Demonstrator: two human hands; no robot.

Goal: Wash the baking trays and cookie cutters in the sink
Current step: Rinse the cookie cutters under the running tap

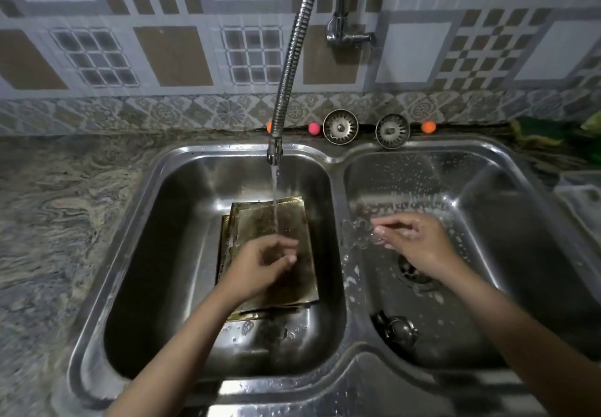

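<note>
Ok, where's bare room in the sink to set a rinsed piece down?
Right basin: bare floor behind the round drain, up to its back wall. Left basin: a strip left of the stacked brownish metal baking trays. Crowded: the tray stack under the running water, and near the dark metal stopper.

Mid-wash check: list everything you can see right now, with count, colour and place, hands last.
baking trays: apparently two, tarnished brass, stacked in left basin under running water
tap hose: one, chrome, over left basin
sink: one, steel, double basin
strainers: two, steel, back ledge
balls: three, one pink, two orange, back ledge
metal piece: one, dark, right basin, unclear
left hand: over trays, empty
right hand: over right basin, pinching something clear, blurred
</note>
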